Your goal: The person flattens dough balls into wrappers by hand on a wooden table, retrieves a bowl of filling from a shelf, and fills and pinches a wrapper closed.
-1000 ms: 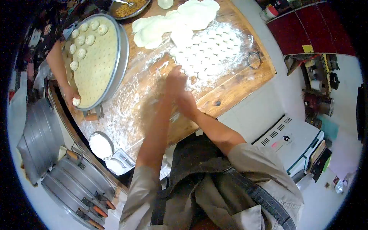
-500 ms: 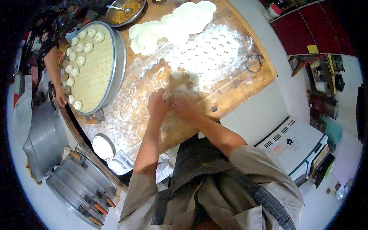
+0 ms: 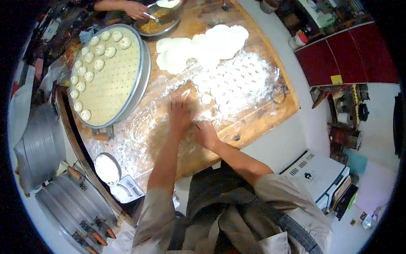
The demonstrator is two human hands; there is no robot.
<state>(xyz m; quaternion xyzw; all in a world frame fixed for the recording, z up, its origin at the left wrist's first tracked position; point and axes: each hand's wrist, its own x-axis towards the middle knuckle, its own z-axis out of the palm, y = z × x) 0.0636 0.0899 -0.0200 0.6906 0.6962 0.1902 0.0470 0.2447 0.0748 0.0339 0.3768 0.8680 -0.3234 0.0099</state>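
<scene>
My left hand [image 3: 181, 113] reaches over the floury wooden table [image 3: 169, 158], its fingers stretched forward and partly blurred. Beside it on the right, my right hand [image 3: 206, 134] has its fingers curled. A small dark tip shows at that hand, but what it grips is hidden. Just beyond both hands lie many small floured dough pieces [image 3: 232, 84], with one loose dough piece [image 3: 206, 99] nearest me. Farther off, thin rolled dough wrappers [image 3: 203, 48] overlap in a wide spread.
A round steamer tray [image 3: 116, 80] with pleated buns [image 3: 99, 64] stands at left. At the far edge, another person's hand [image 3: 136, 10] holds a spoon over a bowl of filling [image 3: 154, 28]. A flour container [image 3: 107, 168] and a scale [image 3: 127, 189] sit near left; stacked steamers [image 3: 76, 203] below.
My view has shifted, so the table sits lower. My left hand's fingers have straightened forward. The other person's hand has gone from beside the tray to the filling bowl.
</scene>
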